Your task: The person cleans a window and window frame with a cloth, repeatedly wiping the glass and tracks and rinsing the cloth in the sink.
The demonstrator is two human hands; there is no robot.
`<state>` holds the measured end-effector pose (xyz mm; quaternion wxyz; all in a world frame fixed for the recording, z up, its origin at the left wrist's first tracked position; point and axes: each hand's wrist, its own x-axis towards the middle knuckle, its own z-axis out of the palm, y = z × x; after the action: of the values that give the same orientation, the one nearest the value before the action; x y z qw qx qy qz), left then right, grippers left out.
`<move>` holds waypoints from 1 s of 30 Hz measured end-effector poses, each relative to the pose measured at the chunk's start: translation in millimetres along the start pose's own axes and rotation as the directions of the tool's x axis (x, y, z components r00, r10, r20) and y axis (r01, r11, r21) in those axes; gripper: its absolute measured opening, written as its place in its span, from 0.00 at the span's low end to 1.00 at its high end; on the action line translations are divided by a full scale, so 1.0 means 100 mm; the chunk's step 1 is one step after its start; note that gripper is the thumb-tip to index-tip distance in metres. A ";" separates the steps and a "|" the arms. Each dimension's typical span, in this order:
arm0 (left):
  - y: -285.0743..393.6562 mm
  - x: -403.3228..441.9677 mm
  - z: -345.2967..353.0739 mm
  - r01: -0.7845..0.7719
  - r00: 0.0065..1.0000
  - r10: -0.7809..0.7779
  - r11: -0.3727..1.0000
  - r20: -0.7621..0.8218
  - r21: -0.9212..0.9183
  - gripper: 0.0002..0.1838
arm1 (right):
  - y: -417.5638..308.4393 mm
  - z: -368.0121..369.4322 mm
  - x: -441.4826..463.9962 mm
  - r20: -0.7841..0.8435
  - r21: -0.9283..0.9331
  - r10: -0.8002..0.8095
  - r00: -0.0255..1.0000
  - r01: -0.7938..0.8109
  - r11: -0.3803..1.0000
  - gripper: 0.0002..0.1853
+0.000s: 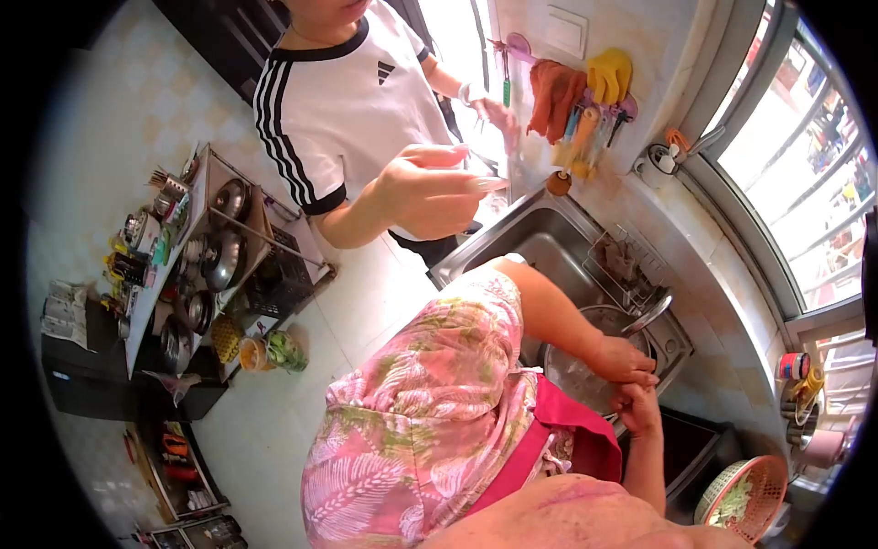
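Note:
My left hand [624,360] and my right hand [637,407] meet over the near edge of a round metal basin [572,389] in the sink. The fingers of both are curled in, close together. Whatever lies between them, if anything, is hidden. The basin looks wet and shiny inside. Behind it, the steel sink [540,229] carries a curved faucet [649,314] and a wire rack [626,261]. My pink floral garment [430,393] and red apron [572,425] fill the lower middle.
Across the sink corner stands a person [366,101] in a white striped T-shirt, one hand [434,192] raised. A basket of chopped greens [750,499] sits at lower right. Cloths [555,96] hang on the wall. Shelves of pots [215,261] stand left.

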<state>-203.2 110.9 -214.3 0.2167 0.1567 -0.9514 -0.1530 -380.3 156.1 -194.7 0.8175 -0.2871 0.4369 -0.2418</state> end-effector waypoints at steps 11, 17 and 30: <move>-0.16 0.63 -0.21 0.324 0.888 -0.398 0.897 0.229 0.301 0.11 | -0.47 0.08 0.17 -0.105 -0.700 -0.165 0.981 0.045 0.713 0.25; 0.20 0.71 -0.47 0.530 0.756 -0.551 0.832 0.353 0.164 0.15 | -0.38 -0.25 0.15 0.113 -0.948 -0.490 0.864 0.242 0.207 0.18; -0.11 0.55 -0.02 0.783 0.612 -0.635 0.568 0.471 -0.253 0.15 | -0.45 -0.26 0.25 0.278 -0.891 -0.588 0.760 -0.024 -0.453 0.07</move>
<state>-247.1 80.1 -196.9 0.0030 0.4504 -0.7654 -0.4598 -396.5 100.8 -190.5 0.0144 -0.8755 0.4795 -0.0586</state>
